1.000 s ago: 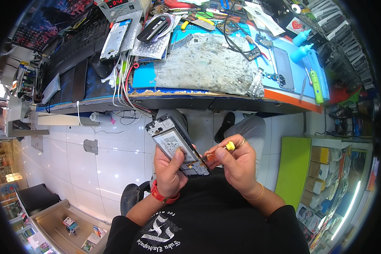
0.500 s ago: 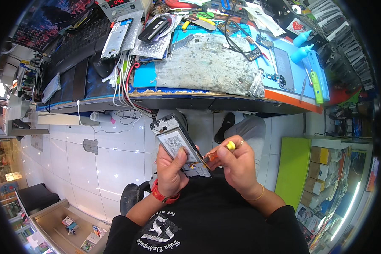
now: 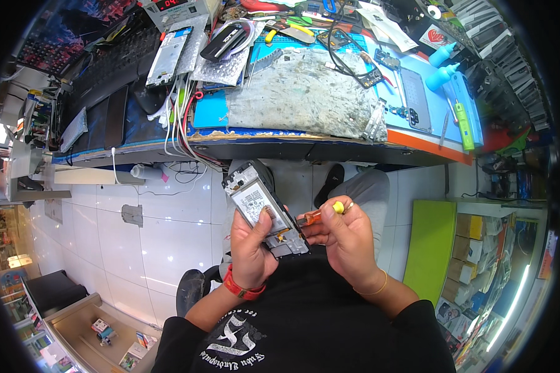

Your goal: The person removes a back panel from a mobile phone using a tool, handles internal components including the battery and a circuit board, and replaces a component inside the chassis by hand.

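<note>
An opened phone (image 3: 281, 243) tilts above my lap, its pale battery (image 3: 253, 203) and inner parts facing up. My left hand (image 3: 252, 252) is closed around the phone's left side, thumb lying over the battery. In my right hand (image 3: 350, 242) I grip a small screwdriver (image 3: 320, 216) with an orange-red handle and a yellow end. Its tip end points at the phone's right edge; whether it touches cannot be made out. The fingers of the right hand sit close beside that same edge.
Ahead stands a workbench with a stained grey mat (image 3: 305, 93), tools and cables. Blue bottles (image 3: 442, 76) and a green pen-shaped tool (image 3: 464, 127) lie at its right. A keyboard (image 3: 118, 62) sits at the left. A glass display case (image 3: 498, 261) flanks my right side.
The phone has turned a little, so its inner face shows more toward me. The screwdriver has shifted slightly up and right, drawing back from the phone's edge.
</note>
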`<control>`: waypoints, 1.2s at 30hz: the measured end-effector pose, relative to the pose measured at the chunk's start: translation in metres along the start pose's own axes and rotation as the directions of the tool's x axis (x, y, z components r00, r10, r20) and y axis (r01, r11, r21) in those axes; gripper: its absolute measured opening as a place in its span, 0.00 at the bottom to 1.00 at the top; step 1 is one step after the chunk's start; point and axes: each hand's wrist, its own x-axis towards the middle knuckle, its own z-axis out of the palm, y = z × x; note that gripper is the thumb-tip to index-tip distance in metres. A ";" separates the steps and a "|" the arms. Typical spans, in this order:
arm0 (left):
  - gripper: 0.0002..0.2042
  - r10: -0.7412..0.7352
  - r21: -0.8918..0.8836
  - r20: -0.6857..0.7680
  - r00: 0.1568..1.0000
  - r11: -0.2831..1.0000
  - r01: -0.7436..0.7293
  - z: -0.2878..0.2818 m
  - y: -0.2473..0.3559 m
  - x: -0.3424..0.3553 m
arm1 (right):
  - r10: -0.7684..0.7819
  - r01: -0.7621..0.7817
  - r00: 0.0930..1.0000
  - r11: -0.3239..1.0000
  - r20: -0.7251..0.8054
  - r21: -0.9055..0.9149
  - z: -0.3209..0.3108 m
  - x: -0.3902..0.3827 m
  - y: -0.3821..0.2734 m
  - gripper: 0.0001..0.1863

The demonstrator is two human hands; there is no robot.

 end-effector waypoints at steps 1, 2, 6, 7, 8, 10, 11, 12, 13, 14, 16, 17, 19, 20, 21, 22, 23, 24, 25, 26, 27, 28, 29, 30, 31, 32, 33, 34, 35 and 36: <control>0.12 -0.002 0.003 -0.006 1.000 1.000 0.002 0.000 0.001 0.001 | 0.015 -0.015 1.000 1.000 -0.012 0.010 0.000 0.001 0.000 0.11; 0.12 0.012 0.018 -0.008 1.000 1.000 -0.012 0.001 0.001 0.002 | 0.031 -0.031 0.999 0.999 -0.023 0.020 0.000 0.002 0.000 0.11; 0.13 0.063 0.164 -0.067 0.996 0.985 -0.051 0.014 0.009 0.022 | 0.076 -0.075 0.997 0.996 -0.013 0.040 -0.005 0.023 -0.005 0.11; 0.14 0.079 0.220 -0.092 0.993 0.974 -0.057 0.022 0.014 0.029 | 0.063 -0.063 0.998 0.997 -0.006 0.038 -0.005 0.030 -0.010 0.11; 0.14 0.086 0.247 -0.059 0.995 0.966 -0.069 0.027 0.020 0.039 | 0.050 -0.050 0.999 0.998 0.000 0.035 -0.003 0.037 -0.017 0.12; 0.13 0.137 0.328 -0.036 0.990 0.937 -0.118 0.039 0.033 0.067 | 0.003 -0.003 1.000 1.000 -0.002 0.020 0.005 0.063 -0.036 0.14; 0.13 0.175 0.365 0.010 0.984 0.916 -0.167 0.043 0.039 0.083 | -0.024 0.023 1.000 1.000 0.016 0.016 0.009 0.078 -0.046 0.14; 0.13 0.216 0.402 0.055 0.975 0.889 -0.219 0.045 0.045 0.101 | -0.048 0.047 0.998 0.999 0.039 0.014 0.012 0.095 -0.054 0.15; 0.13 0.286 0.456 0.075 0.955 0.842 -0.288 0.051 0.051 0.117 | -0.082 0.083 0.995 0.996 0.055 -0.021 0.016 0.113 -0.062 0.16; 0.13 0.327 0.476 0.096 0.940 0.815 -0.332 0.051 0.057 0.133 | -0.113 0.117 0.991 0.992 0.074 -0.053 0.019 0.131 -0.069 0.17; 0.13 0.414 0.573 0.142 0.899 0.706 -0.415 0.040 0.068 0.166 | -0.122 0.136 0.989 0.972 0.084 -0.192 0.022 0.169 -0.077 0.19; 0.14 0.440 0.600 0.139 0.887 0.675 -0.429 0.040 0.074 0.168 | -0.119 0.131 0.991 0.957 0.062 -0.259 0.026 0.182 -0.080 0.20; 0.14 0.494 0.652 0.132 0.859 0.610 -0.451 0.039 0.084 0.171 | -0.110 0.119 0.993 0.924 0.046 -0.363 0.031 0.190 -0.086 0.20; 0.14 0.502 0.647 0.139 0.854 0.607 -0.462 0.037 0.088 0.172 | -0.103 0.116 0.993 0.909 0.054 -0.400 0.032 0.191 -0.090 0.20; 0.14 0.509 0.643 0.138 0.849 0.606 -0.468 0.034 0.090 0.169 | -0.089 0.106 0.994 0.893 0.060 -0.438 0.033 0.192 -0.091 0.19; 0.15 0.516 0.639 0.138 0.845 0.605 -0.474 0.032 0.090 0.166 | -0.120 0.137 0.991 0.892 0.066 -0.431 0.032 0.191 -0.092 0.19; 0.14 0.494 0.627 0.107 0.863 0.640 -0.444 0.030 0.090 0.160 | -0.151 0.168 0.986 0.890 0.072 -0.423 0.028 0.187 -0.092 0.19; 0.15 0.464 0.573 0.078 0.882 0.704 -0.421 0.028 0.090 0.152 | -0.179 0.198 0.980 0.889 0.083 -0.413 0.026 0.181 -0.093 0.18; 0.15 0.427 0.510 0.056 0.902 0.765 -0.394 0.026 0.089 0.146 | -0.215 0.231 0.973 0.891 0.084 -0.391 0.025 0.170 -0.098 0.16; 0.15 0.386 0.443 0.040 0.922 0.820 -0.363 0.025 0.088 0.139 | -0.247 0.272 0.962 0.873 0.114 -0.405 0.020 0.161 -0.100 0.15; 0.16 0.354 0.410 0.018 0.935 0.851 -0.329 0.029 0.085 0.130 | -0.288 0.319 0.948 0.849 0.136 -0.422 0.011 0.150 -0.107 0.14; 0.16 0.331 0.407 0.016 0.943 0.860 -0.309 0.021 0.083 0.125 | -0.326 0.359 0.933 0.820 0.152 -0.446 0.004 0.140 -0.110 0.13; 0.15 0.290 0.371 0.009 0.957 0.888 -0.272 0.015 0.083 0.115 | -0.396 0.427 0.904 0.798 0.163 -0.426 0.001 0.130 -0.110 0.10; 0.14 0.249 0.330 0.007 0.968 0.914 -0.237 0.011 0.082 0.105 | -0.426 0.447 0.891 0.764 0.155 -0.466 -0.004 0.122 -0.116 0.10; 0.15 0.214 0.287 0.007 0.977 0.935 -0.207 0.007 0.080 0.094 | -0.449 0.461 0.880 0.735 0.154 -0.497 -0.009 0.115 -0.120 0.09; 0.15 0.180 0.243 0.006 0.984 0.954 -0.176 0.004 0.077 0.084 | -0.469 0.474 0.870 0.705 0.155 -0.528 -0.015 0.109 -0.126 0.09; 0.15 0.145 0.235 0.043 0.989 0.960 -0.151 -0.004 0.075 0.075 | -0.532 0.496 0.835 0.611 0.143 -0.617 -0.018 0.103 -0.137 0.08; 0.15 0.121 0.216 0.035 0.992 0.968 -0.126 -0.002 0.069 0.068 | -0.582 0.498 0.803 0.544 0.123 -0.675 -0.039 0.106 -0.150 0.09; 0.15 0.089 0.225 0.030 0.996 0.970 -0.093 0.001 0.064 0.063 | -0.686 0.459 0.720 0.359 0.104 -0.813 -0.056 0.108 -0.165 0.11; 0.15 0.061 0.234 0.024 0.998 0.970 -0.065 0.002 0.060 0.059 | -0.789 0.322 0.565 -0.056 0.239 -0.945 -0.069 0.106 -0.184 0.13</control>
